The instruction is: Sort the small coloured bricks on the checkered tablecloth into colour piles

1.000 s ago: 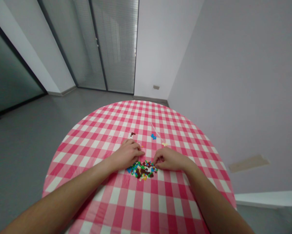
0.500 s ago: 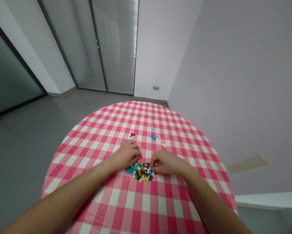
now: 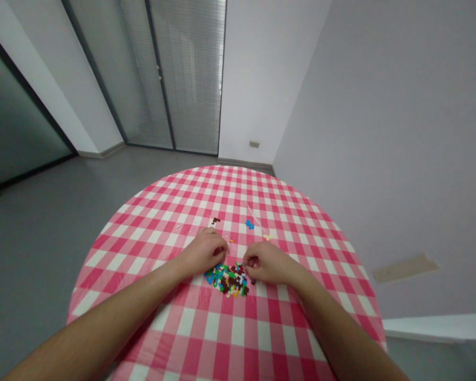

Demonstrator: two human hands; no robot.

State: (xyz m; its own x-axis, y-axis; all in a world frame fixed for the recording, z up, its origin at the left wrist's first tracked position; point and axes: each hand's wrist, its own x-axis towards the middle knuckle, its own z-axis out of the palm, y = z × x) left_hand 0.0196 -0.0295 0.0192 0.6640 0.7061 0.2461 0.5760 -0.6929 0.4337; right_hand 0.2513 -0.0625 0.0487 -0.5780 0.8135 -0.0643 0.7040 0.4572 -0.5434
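A pile of small plastic building bricks (image 3: 230,280) in blue, green, brown, white, red and yellow lies on the checked tablecloth. At the pile's upper left edge is my left hand (image 3: 206,248), its fingers curled together; what they hold, if anything, is hidden. My right hand (image 3: 267,263) is at the pile's right edge with thumb and forefinger pinched at the bricks. Anything in that pinch is too small to make out. Beyond the hands lie small groups of brown bricks (image 3: 216,220), blue bricks (image 3: 250,225) and pale yellow bricks (image 3: 267,237).
The round table (image 3: 206,338) wears a red-and-white checked cloth. A few tiny loose pieces, one of them orange (image 3: 231,241), lie past my left hand. A wall (image 3: 400,159) stands close on the right, and glass doors (image 3: 186,79) are behind the table.
My right hand has shifted slightly left and up over the pile's edge, its fingers still pinched. The left hand has drawn back a little to the left.
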